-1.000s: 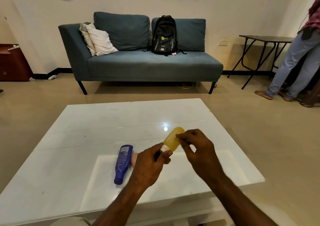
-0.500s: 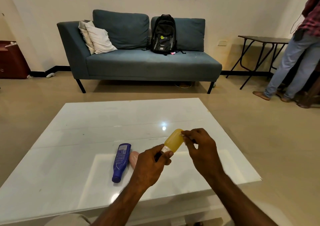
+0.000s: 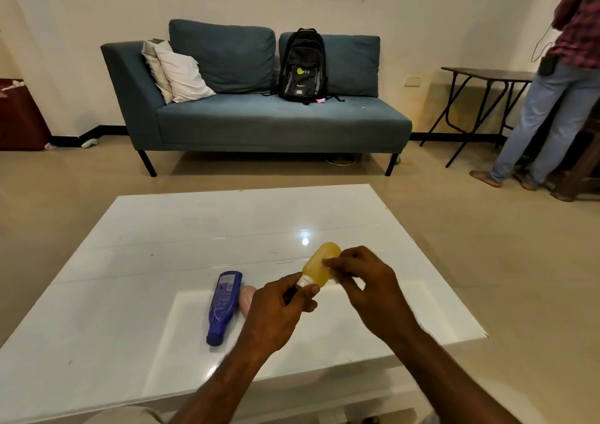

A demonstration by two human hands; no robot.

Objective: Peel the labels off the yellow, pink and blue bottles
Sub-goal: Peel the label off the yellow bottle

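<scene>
Held in the air over the near part of a glossy white table (image 3: 162, 245): small translucent yellow plastic bottle (image 3: 319, 266), tilted, base pointing far, cap end near. Gripped round neck and cap by left hand (image 3: 279, 313), fingers curled. Pinched at the side of the body by right hand (image 3: 367, 284), fingertips together; label edge too small to tell. Lying on the table to the left: dark blue plastic bottle (image 3: 224, 306), cap near, printed label up. Just right of it, pale pink bottle (image 3: 247, 297), partly hidden behind left hand.
</scene>
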